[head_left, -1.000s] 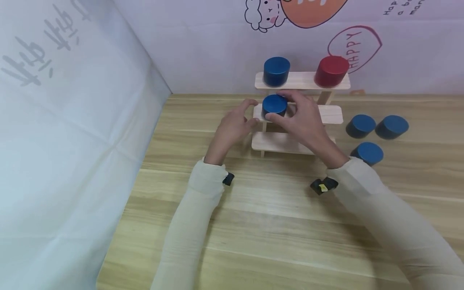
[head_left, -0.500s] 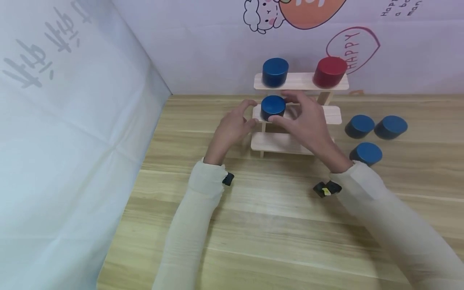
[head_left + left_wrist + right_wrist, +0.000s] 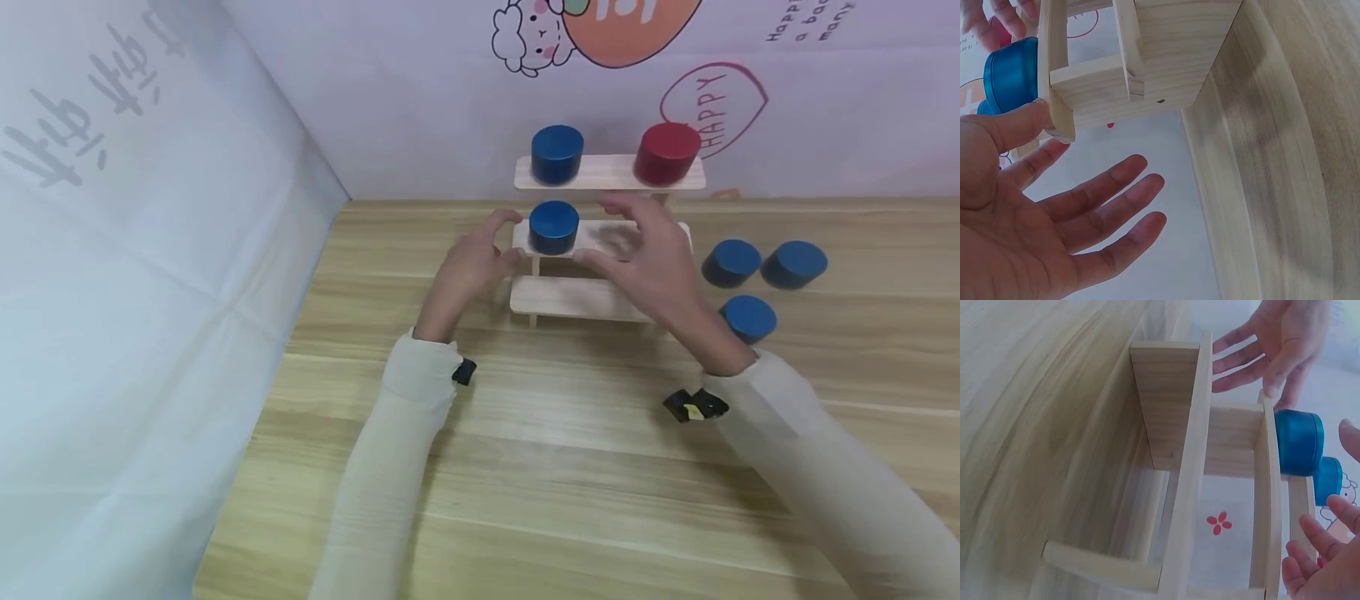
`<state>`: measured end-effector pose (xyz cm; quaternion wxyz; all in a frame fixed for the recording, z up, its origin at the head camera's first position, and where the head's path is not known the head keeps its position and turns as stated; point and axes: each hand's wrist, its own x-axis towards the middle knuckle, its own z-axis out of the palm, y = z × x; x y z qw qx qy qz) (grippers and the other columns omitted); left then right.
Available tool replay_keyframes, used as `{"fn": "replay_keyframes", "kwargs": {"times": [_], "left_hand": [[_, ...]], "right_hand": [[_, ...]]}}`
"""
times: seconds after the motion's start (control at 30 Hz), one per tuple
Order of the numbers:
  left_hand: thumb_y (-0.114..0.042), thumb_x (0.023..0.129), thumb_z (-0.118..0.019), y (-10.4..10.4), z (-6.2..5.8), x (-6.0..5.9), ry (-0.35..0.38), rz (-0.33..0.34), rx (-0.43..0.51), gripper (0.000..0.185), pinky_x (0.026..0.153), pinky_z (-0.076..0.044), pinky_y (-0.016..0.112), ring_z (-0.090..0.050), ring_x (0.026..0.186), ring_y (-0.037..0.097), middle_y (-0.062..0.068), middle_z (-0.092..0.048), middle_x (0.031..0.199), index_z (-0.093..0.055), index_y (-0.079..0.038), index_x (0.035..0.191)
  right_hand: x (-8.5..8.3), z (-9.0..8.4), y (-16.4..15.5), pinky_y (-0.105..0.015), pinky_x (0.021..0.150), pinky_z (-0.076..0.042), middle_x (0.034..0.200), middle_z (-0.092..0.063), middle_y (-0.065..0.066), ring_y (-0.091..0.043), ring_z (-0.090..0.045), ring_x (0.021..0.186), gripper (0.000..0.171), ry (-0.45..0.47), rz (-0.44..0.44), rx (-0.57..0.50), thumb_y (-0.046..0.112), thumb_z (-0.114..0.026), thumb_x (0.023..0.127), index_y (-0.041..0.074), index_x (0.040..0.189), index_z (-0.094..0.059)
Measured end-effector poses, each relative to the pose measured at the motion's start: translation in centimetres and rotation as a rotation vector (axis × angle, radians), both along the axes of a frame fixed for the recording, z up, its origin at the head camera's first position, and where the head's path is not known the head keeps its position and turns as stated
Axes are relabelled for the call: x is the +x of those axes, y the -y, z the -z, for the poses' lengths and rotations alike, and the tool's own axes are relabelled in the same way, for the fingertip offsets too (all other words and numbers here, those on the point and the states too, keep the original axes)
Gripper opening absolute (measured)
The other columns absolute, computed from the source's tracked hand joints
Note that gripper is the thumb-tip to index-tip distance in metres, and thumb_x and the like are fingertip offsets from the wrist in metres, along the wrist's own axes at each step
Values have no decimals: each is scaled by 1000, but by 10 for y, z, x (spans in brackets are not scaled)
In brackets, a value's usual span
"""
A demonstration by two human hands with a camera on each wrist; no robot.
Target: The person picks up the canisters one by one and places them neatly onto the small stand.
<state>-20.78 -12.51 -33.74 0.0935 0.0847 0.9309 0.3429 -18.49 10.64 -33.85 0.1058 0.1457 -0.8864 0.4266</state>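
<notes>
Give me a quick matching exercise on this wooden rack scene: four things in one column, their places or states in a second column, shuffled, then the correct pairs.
Things
1. red cylinder
2. blue cylinder nearest the hands
3. three loose blue cylinders
4. left hand

Places or states
A. on the table, right of the rack
B. on the middle shelf, left end
C. open, thumb touching the middle shelf's left end
D. on the top shelf, right end

Pairs: 1-D, 2-B, 3-A, 4-C

Rack (image 3: 600, 296) low right – behind right hand (image 3: 652, 258)
</notes>
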Motion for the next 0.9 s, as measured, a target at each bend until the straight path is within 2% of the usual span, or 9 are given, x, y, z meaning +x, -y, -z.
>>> {"fn": "replay_keyframes", "kwargs": {"times": [0.13,0.3,0.43,0.63,0.9], "left_hand": [[-26,102,-59,0,-1,0,-7,-1,-11,49,67,-49,36,-62,81,19,6,-65,100,-44,-22,148],[-26,102,-59,-1,-1,0,-9,-2,-9,48,69,-49,37,-62,84,19,5,-64,102,-44,-23,148],[-26,102,-59,-2,-2,1,2,-11,-14,48,71,-49,37,-62,87,19,5,-64,102,-44,-23,148],[-26,102,-59,-2,-1,0,4,-14,-12,48,65,-48,36,-60,80,20,6,-63,91,-44,-23,147],[-27,102,-60,-4,-2,1,6,-16,-23,48,68,-49,37,-61,85,19,4,-64,100,-44,-24,147]], "right_hand": [[4,1,-10,-56,107,-35,142,-54,-9,-29,-45,132,68,27,-8,-5,24,-84,84,11,144,-53],[12,1,-23,-58,106,-35,143,-53,-9,-30,-44,133,68,41,22,-34,23,-85,83,10,142,-55],[18,2,-34,-63,104,-34,145,-51,-11,-32,-41,135,69,71,43,-24,26,-84,84,11,144,-54],[24,6,-48,-69,104,-29,147,-48,-14,-36,-37,137,71,130,78,12,35,-79,87,13,147,-50],[34,8,-63,-66,108,-25,149,-46,-11,-33,-34,139,71,93,58,0,31,-78,87,12,148,-48]]}}
